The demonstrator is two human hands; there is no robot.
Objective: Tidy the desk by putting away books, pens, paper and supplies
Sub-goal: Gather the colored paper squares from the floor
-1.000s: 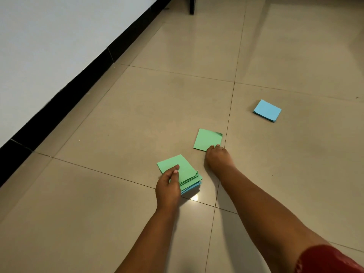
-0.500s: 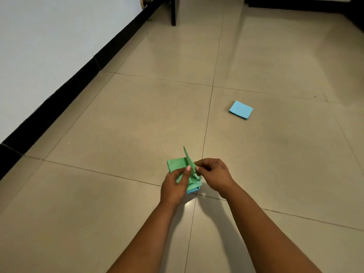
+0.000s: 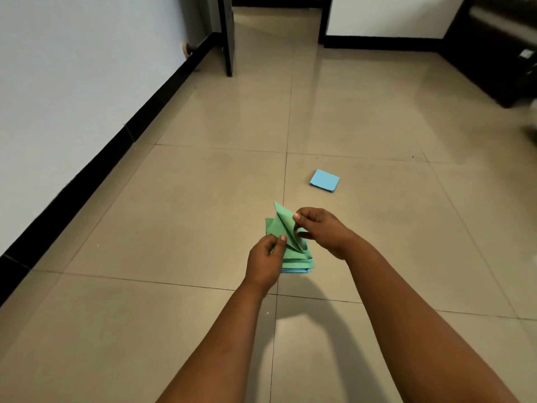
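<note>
Head cam looks down at two bare forearms reaching out over a tiled floor. The left hand (image 3: 266, 258) has its thumb and fingers pinched on the left side of a stack of green paper squares (image 3: 293, 254), with a thin blue layer showing at the stack's bottom edge. The right hand (image 3: 322, 231) is just beside it, pinching a single green sheet (image 3: 286, 223) that stands tilted up on edge above the stack, one corner pointing away from the person. So both hands are closed on paper and sit close together, nearly touching. Can't tell if the stack is resting on the floor or lifted a bit, though a shadow falls on the tiles right below it.

Further out, a small blue paper pad (image 3: 324, 180) lies flat on the floor (image 3: 203, 199), well apart from the hands, up and to the right, just past a grout line. A white wall (image 3: 72, 82) with a black baseboard (image 3: 122, 141) runs along the left edge of the floor. At the far end a dark door (image 3: 228, 36) stands open, and some dark furniture (image 3: 494, 53) sits at the far right corner.
</note>
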